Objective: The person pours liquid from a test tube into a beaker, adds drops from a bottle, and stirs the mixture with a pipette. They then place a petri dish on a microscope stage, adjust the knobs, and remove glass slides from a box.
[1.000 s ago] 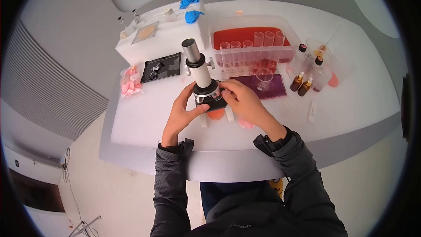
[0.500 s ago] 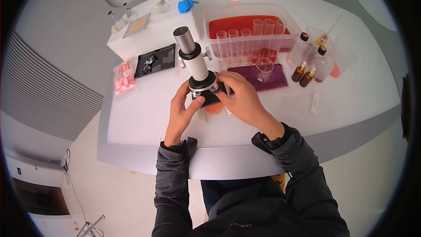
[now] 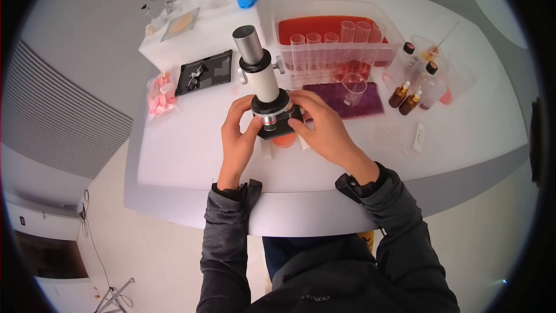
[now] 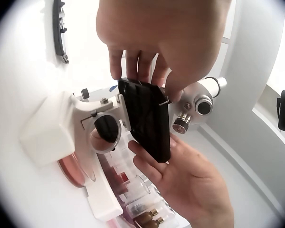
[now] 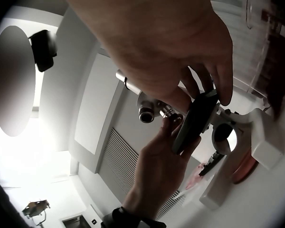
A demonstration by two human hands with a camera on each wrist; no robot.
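A white microscope [image 3: 264,84] with a silver eyepiece tube stands upright before me. My left hand [image 3: 237,136] grips the left side of its black stage [image 3: 281,128], the thumb near a silver objective [image 3: 269,122]. On the opposite side my right hand [image 3: 327,133] holds the stage, its thumb at the right edge and its fingers behind. Both hands flank the dark stage [image 4: 145,118] in the left wrist view. Below it are a round mirror [image 4: 107,132] and the white foot. An orange-red dish [image 3: 284,141] lies between the foot's arms.
Behind stand clear test tubes [image 3: 347,32] and a tub [image 3: 324,8] of red liquid. A beaker [image 3: 354,88] rests on a purple mat [image 3: 333,99]. Dropper bottles [image 3: 404,99] are at right. At left lie a black tray [image 3: 217,72] and a bag [image 3: 161,95] of pink pieces.
The objectives have turned, so one now faces the front. My right thumb has come down from the objectives to the stage edge. The head view has also shifted slightly.
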